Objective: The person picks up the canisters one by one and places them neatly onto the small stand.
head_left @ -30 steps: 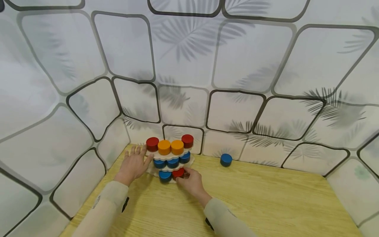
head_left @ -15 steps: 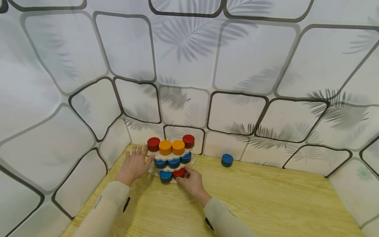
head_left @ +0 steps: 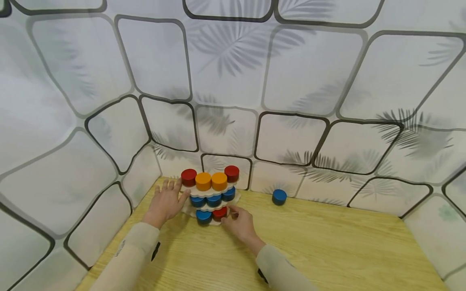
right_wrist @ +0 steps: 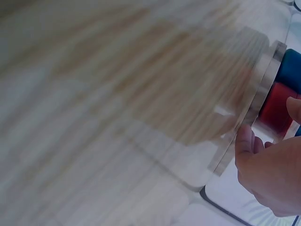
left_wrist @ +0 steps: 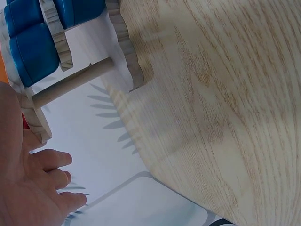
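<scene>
In the head view, a tiered wooden stand with pale scalloped boards holds coloured discs. Two yellow discs sit between red discs on the top board, blue discs fill the middle, and a blue disc and a red disc are on the bottom level. My left hand rests at the top board's left edge with fingers spread. My right hand is at the bottom right, its thumb and index fingertips apart beside the lower red disc. In the right wrist view, the thumb is close to the red disc.
A loose blue disc stands on the wood-grain table right of the stand, near the back wall. Patterned walls rise behind and at both sides. A wooden post joins two boards in the left wrist view.
My right hand has drawn back slightly to the right, its fingers loosening from the lower red disc, which stays on the bottom level. The left hand has kept its place.
</scene>
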The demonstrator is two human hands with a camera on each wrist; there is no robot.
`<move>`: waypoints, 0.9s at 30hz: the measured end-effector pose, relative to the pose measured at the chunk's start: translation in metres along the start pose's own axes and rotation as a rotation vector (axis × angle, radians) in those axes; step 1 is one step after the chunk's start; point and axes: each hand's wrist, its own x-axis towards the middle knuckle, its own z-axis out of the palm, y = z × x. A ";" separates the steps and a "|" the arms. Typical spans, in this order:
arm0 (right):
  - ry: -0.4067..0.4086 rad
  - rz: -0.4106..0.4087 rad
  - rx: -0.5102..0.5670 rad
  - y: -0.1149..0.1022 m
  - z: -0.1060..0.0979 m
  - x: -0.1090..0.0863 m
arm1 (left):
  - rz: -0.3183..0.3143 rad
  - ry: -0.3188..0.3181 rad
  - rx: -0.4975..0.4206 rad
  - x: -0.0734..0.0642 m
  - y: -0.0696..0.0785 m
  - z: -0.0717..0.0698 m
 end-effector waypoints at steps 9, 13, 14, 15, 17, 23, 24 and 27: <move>0.104 0.042 0.033 0.006 -0.026 -0.001 | 0.008 0.009 -0.003 0.000 0.001 -0.001; 0.125 0.064 0.049 0.011 -0.040 0.000 | 0.011 0.009 -0.003 0.000 -0.001 0.001; 0.132 0.070 0.047 0.013 -0.043 0.000 | 0.010 0.008 -0.003 0.000 -0.001 0.002; 0.140 0.078 0.046 0.015 -0.047 0.001 | 0.009 0.007 -0.006 0.001 -0.002 0.002; 0.159 0.092 0.049 0.018 -0.053 0.002 | 0.008 0.007 -0.010 0.001 -0.002 0.003; 0.226 0.111 0.037 0.027 -0.072 0.004 | 0.006 0.007 -0.008 0.002 -0.002 0.003; 0.232 0.113 0.032 0.028 -0.075 0.004 | 0.006 0.007 -0.004 0.002 -0.002 0.003; 0.250 0.138 0.028 0.031 -0.084 0.004 | 0.004 0.005 -0.002 0.003 -0.002 0.003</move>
